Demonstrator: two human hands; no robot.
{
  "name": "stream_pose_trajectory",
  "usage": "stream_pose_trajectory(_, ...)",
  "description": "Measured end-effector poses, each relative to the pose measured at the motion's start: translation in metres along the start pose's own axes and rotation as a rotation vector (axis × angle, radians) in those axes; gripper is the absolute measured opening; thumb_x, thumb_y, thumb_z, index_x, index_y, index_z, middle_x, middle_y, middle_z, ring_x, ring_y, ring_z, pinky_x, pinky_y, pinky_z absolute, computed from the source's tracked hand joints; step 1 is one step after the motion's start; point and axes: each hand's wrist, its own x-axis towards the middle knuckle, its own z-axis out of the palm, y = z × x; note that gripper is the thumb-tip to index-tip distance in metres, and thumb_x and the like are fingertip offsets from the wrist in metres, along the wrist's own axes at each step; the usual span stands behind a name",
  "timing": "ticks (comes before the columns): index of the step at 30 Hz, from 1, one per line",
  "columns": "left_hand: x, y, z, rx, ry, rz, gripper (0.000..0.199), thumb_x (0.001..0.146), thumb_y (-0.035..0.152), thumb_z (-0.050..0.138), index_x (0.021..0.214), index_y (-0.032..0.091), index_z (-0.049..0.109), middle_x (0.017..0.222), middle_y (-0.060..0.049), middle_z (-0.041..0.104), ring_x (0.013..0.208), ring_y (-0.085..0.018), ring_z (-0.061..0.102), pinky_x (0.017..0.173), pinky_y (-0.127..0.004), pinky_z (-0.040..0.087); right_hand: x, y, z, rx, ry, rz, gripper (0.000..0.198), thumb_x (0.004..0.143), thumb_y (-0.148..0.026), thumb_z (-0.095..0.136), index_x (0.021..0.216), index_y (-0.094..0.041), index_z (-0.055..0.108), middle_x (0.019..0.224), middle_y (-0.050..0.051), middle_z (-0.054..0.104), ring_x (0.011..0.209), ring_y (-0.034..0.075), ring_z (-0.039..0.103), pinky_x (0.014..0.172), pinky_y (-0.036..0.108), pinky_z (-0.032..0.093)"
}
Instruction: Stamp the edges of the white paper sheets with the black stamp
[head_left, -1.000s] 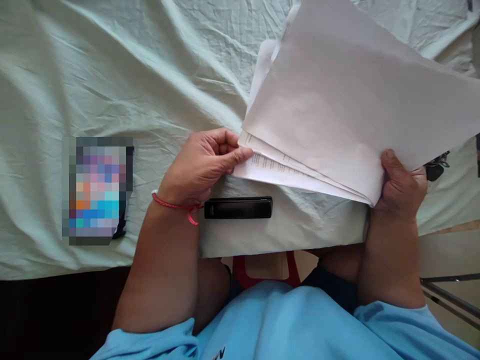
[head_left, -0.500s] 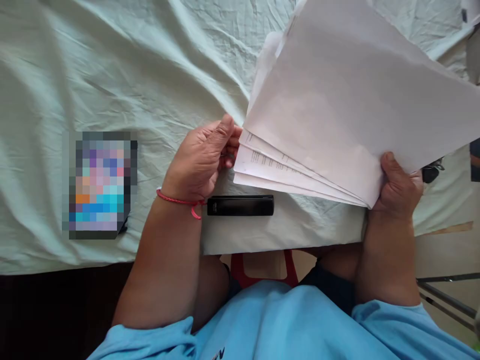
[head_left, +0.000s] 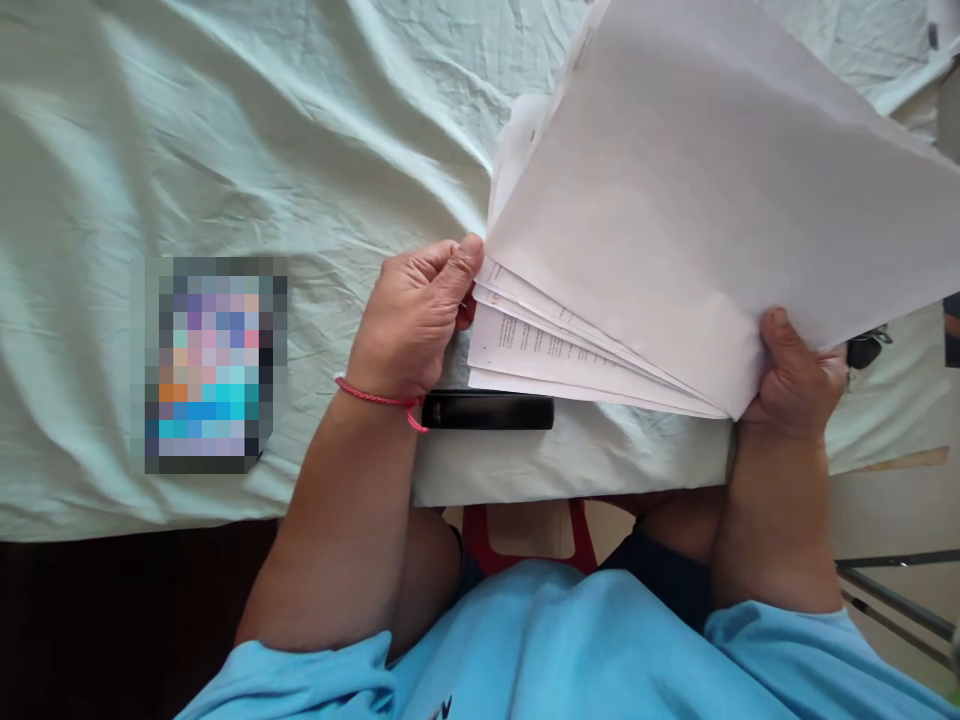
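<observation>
Over the cloth (head_left: 360,180), which stretches wide to the left, the right hand (head_left: 799,380) pinches the near corner of fanned papers (head_left: 697,180), print too small to read, the left hand (head_left: 414,315) at their left edge, pinch unclear.

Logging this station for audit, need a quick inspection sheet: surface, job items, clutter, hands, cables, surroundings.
Surface: pale green cloth, wrinkled.
Job's things: papers, fanned at the left edge; print shows on some.
Clutter: pixelated item at left; black oblong item by the papers' near edge; small dark item beside the right hand.
Hands: right hand grips the papers' near right corner; left hand at their left edge, fingers bent, grip unclear.
Cables: nothing seen.
Surroundings: red frame below the cloth's edge; metal bars lower right.
</observation>
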Motion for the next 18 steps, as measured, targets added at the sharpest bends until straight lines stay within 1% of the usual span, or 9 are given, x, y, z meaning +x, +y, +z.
stream_pose_trajectory(3,0.0002,0.0006,0.0001,0.036,0.000,0.013,0.052,0.097,0.059,0.101,0.075,0.024,0.069,0.067,0.004,0.053,0.059,-0.011,0.045,0.053,-0.029,0.038,0.0003,0.0002,-0.0012,-0.015,0.003,0.003,0.059,0.054,-0.045,0.114,0.099,-0.022,0.083,0.122,0.002,0.088,0.138,0.029,0.082,0.137,0.062,0.063)
stream_pose_trajectory(7,0.0001,0.0003,0.0003,0.096,0.007,0.032,0.048,0.105,0.049,0.095,0.074,0.024,0.068,0.065,0.005,0.049,0.056,-0.011,0.041,0.053,-0.030,0.036,0.0001,-0.0013,0.0003,-0.020,0.003,0.000,0.060,0.052,-0.044,0.113,0.098,-0.021,0.083,0.121,0.004,0.087,0.141,0.031,0.080,0.138,0.062,0.062)
stream_pose_trajectory(9,0.0000,0.0006,0.0024,0.061,0.014,0.045,0.051,0.106,0.052,0.093,0.073,0.023,0.067,0.067,0.004,0.050,0.058,-0.011,0.043,0.055,-0.030,0.038,0.0004,-0.0021,0.0017,-0.005,-0.004,-0.024,0.061,0.053,-0.045,0.113,0.100,-0.021,0.083,0.122,0.005,0.086,0.143,0.032,0.079,0.139,0.062,0.061)
stream_pose_trajectory(13,0.0005,0.0014,0.0072,-0.040,0.024,0.093,0.057,0.099,0.066,0.097,0.074,0.023,0.071,0.071,0.002,0.056,0.067,-0.013,0.050,0.060,-0.030,0.042,0.0024,-0.0028,0.0022,0.034,-0.032,-0.105,0.068,0.051,-0.051,0.115,0.103,-0.023,0.082,0.120,0.003,0.085,0.138,0.033,0.081,0.139,0.065,0.060)
stream_pose_trajectory(15,0.0016,0.0010,0.0076,-0.007,0.035,0.123,0.054,0.100,0.065,0.097,0.074,0.023,0.074,0.071,0.002,0.057,0.067,-0.013,0.050,0.060,-0.030,0.043,0.0036,-0.0032,0.0010,0.039,-0.047,-0.128,0.068,0.050,-0.054,0.115,0.101,-0.024,0.082,0.125,0.002,0.085,0.138,0.033,0.081,0.140,0.067,0.060)
stream_pose_trajectory(18,0.0042,-0.0003,0.0061,0.034,0.111,0.230,0.047,0.101,0.055,0.098,0.073,0.024,0.079,0.071,0.003,0.057,0.065,-0.012,0.048,0.059,-0.029,0.042,0.0050,-0.0048,-0.0007,0.046,-0.078,-0.140,0.067,0.051,-0.056,0.116,0.098,-0.023,0.081,0.135,0.003,0.084,0.146,0.035,0.078,0.137,0.069,0.062)
